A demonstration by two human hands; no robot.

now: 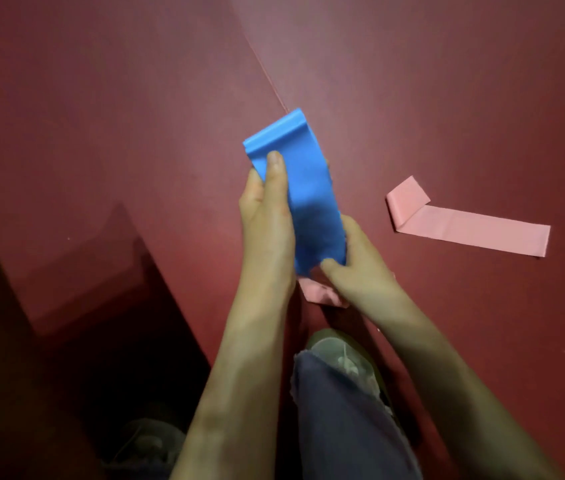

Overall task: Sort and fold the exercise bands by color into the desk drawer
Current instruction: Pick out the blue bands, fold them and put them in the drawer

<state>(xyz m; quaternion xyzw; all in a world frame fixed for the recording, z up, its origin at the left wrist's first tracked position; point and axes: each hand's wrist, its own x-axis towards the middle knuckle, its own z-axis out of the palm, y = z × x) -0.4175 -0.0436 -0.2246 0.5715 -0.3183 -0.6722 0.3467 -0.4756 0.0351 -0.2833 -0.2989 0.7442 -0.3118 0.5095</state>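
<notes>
A folded blue exercise band point(305, 188) is held up over the red surface between both hands. My left hand point(267, 209) grips its left edge, thumb lying along the blue face. My right hand point(354, 268) pinches its lower end from the right. A pink band point(464, 225) lies flat on the surface to the right, one end folded over. Another pink band point(319, 294) peeks out under my right hand, mostly hidden.
The dark red surface point(135, 116) has a seam point(267, 74) running diagonally up from the blue band. A darker recessed drop point(83, 306) lies at lower left. My leg in grey trousers point(343, 420) and a shoe point(343, 355) sit below the hands.
</notes>
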